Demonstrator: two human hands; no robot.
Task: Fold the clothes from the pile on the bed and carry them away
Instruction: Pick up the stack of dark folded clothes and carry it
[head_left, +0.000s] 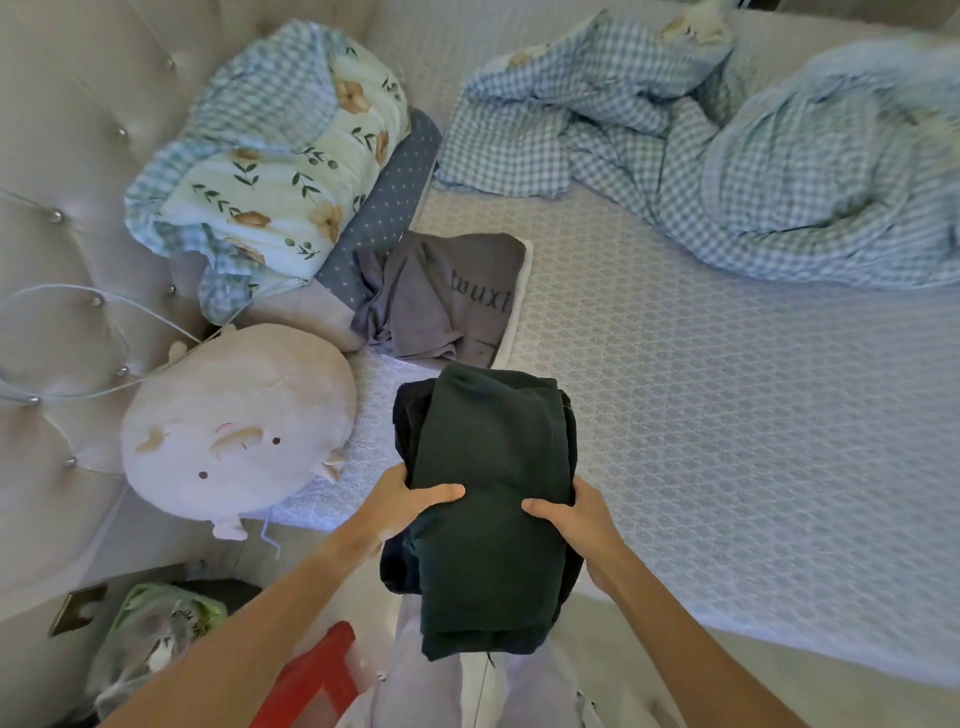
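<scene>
A folded stack of dark green and navy clothes (488, 509) is held above the near edge of the bed (727, 441), left hand (410, 501) and right hand (576, 519) grasping its sides, fingers hidden underneath. A grey crumpled garment (441, 296) lies just beyond; open mattress lies to the right.

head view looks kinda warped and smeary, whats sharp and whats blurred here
Head view: wide-angle bend curves the tufted headboard at the left edge; the checked blanket smears toward the top right corner; the folded dark clothes, left hand and right hand are fairly sharp; light is soft, without glare.
</scene>
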